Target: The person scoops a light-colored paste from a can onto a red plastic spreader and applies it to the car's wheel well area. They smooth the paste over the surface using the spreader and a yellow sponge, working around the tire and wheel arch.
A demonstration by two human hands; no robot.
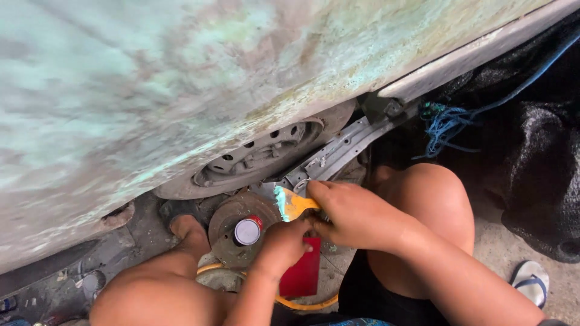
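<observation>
Small can [247, 231], white lid on, sitting on rusty brake disc [232, 217]; contents hidden. Right hand [353, 214] fingers pinching yellow spreader [294, 204]; left hand [284, 244] fingers curling, grip unclear.

View: one, head-worn. Position: above a crouching person, close to a sanded car body panel [181, 78]. Direction: steeply downward, past the panel to the wheel [260, 154] and ground. Range: near; both hands sit at lower centre, knees at the bottom edge. Panel fills the upper left half. Shared coverage: none, single view.
</observation>
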